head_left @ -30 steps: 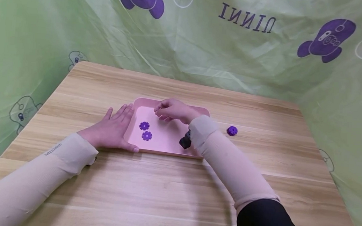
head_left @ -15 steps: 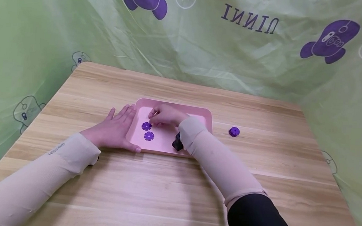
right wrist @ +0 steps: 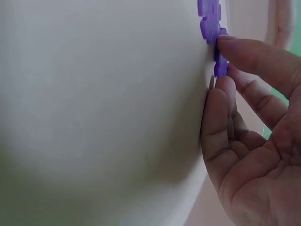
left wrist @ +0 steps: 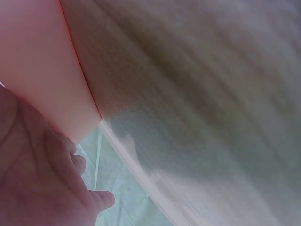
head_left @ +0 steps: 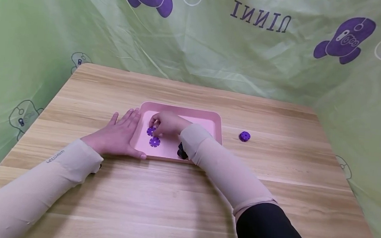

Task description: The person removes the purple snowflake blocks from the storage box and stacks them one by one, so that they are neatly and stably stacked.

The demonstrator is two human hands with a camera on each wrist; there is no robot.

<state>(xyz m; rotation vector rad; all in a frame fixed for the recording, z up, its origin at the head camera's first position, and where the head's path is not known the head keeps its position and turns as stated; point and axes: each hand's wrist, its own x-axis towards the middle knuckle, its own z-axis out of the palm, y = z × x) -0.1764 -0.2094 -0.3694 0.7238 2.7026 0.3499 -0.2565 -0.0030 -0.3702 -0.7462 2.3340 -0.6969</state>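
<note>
Two purple snowflake discs lie at the left of a pink tray (head_left: 210,123): a far disc (head_left: 150,131) and a near disc (head_left: 154,142). My right hand (head_left: 168,124) reaches into the tray, its thumb and index finger about the far disc, partly covering it. In the right wrist view the thumb and index finger pinch that disc (right wrist: 221,63), beside the other disc (right wrist: 209,19). My left hand (head_left: 117,136) rests with spread fingers along the tray's left side, thumb at the near left corner. The left wrist view shows its palm (left wrist: 33,165) against the tray wall (left wrist: 51,61).
On the wooden table (head_left: 273,161), right of the tray, sits a small stack of purple discs (head_left: 244,136). A green printed curtain (head_left: 198,53) hangs behind the table and along both sides. The right wrist camera (head_left: 182,152) is over the tray's near edge.
My right hand has moved left and down inside the tray to the far disc, and its thumb and index finger have closed about it. The left hand has stayed at the tray's side.
</note>
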